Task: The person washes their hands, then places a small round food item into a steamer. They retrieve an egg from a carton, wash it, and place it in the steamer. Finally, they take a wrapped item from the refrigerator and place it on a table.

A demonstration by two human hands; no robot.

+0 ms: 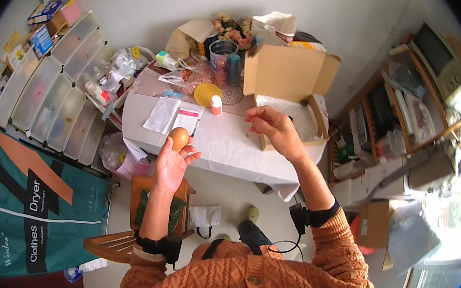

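A brown egg (179,139) rests in my left hand (168,164), between the thumb and the fingers, above the near left edge of the table. My right hand (272,128) hovers over the table's near side, in front of an open cardboard box (274,69). Its fingers are bent and drawn together; whether anything small is in them is hidden. Between the two hands, farther back, stands a small white and red bottle (216,105). Beyond the egg lie a white paper sheet (162,115) and a white and pink booklet (188,119).
At the table's back are a yellow disc (205,95), a clear jar (225,67), a plastic bag (189,80) and flowers (233,28). Clear drawers (41,98) stand left, a loaded shelf (374,120) right. A wooden chair (143,192) sits below my left arm.
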